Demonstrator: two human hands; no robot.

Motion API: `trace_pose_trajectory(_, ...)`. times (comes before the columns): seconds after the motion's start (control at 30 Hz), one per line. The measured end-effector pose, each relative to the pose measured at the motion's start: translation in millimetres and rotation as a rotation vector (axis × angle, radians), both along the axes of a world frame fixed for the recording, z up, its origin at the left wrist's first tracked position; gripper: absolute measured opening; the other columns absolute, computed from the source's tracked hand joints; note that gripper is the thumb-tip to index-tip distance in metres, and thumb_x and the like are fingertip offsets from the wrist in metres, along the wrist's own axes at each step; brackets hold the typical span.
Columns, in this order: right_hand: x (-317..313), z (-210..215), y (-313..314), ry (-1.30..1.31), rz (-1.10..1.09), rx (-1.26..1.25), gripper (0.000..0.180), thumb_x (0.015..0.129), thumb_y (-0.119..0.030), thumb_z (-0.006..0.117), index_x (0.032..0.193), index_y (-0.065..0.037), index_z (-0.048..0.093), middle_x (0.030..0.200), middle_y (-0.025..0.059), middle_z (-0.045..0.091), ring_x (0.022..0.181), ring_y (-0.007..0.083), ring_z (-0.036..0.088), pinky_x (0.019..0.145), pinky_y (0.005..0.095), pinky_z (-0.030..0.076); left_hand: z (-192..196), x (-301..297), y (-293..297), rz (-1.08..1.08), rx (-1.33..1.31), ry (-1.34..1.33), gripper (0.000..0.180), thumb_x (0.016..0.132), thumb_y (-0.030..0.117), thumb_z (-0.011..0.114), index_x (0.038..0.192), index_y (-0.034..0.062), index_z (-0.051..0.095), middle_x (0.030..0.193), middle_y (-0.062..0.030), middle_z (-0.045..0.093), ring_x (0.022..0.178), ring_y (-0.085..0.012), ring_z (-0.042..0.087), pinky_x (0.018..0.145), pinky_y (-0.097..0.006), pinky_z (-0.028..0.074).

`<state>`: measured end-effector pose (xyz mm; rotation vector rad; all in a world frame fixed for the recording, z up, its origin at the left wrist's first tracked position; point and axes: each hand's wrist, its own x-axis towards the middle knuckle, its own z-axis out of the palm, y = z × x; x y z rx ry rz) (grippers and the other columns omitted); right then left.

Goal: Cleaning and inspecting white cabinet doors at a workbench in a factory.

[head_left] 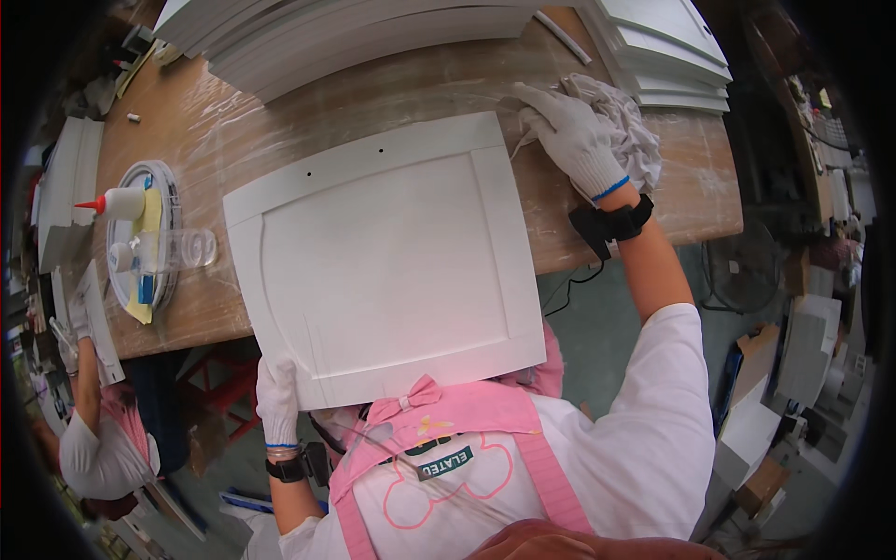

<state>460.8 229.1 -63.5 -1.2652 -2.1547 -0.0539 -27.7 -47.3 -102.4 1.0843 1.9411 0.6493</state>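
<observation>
Two gloved hands, one panel — that's what matters here. Your left hand is clamped on the near-left corner of the white panel, fingers wrapped over the edge, thumb side hidden under the board. Your right hand sits off the panel's far-right corner, palm down on a crumpled white rag, fingers spread and pressing it to the bench — pressing, not pinching; can't tell if any fingertip is hooked into the cloth.

Panel lies mostly on the bench w/ its near edge hanging out over the bench lip toward your apron. It's roughly square, turned a bit so the far-left corner points up-left; long axis hard to call b/c of fisheye bend. Two small holes show near the far edge. From the left grip the panel runs away and to the right; from the right hand it lies just to the left and toward you, rag touching or nearly touching that corner — can't tell which.

Left hand is the one actually on the panel; right is nearer the far edge.

Hidden or unclear: near-right corner tucked behind the pink apron bow, panel underside, left thumb. Stacked white panels at the far side are cut off by the rim. Glue bottle on a round tray sits well left. Another person's sleeve at lower left — blurred.
</observation>
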Motion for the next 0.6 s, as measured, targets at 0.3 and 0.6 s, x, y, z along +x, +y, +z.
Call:
trace_pose_trajectory(0.3,-20.2,19.3,0.5,0.503,-0.184,-0.692,0.019,0.098,-0.018,0.054,0.104,-0.001,0.061,0.086,0.0022,0.065,0.072,0.0089,0.061,0.066,0.0230,0.049,8.8,4.2,5.8,0.063,-0.165,0.061,0.056,0.098,0.050,0.050,0.122,-0.0008,0.054,0.101,-0.0076,0.064,0.086,-0.0134,0.059,0.074,-0.030,0.050)
trace_pose_trajectory(0.6,3.8,31.3,-121.0,0.562,-0.176,-0.894,0.015,0.097,-0.011,0.052,0.106,-0.003,0.061,0.083,0.0038,0.063,0.077,0.0099,0.061,0.069,0.0255,0.050,-10.1,10.6,12.1,0.334,0.038,-0.240,0.046,0.104,0.039,0.044,0.124,-0.0014,0.054,0.106,-0.0084,0.064,0.089,-0.0145,0.061,0.076,-0.029,0.051)
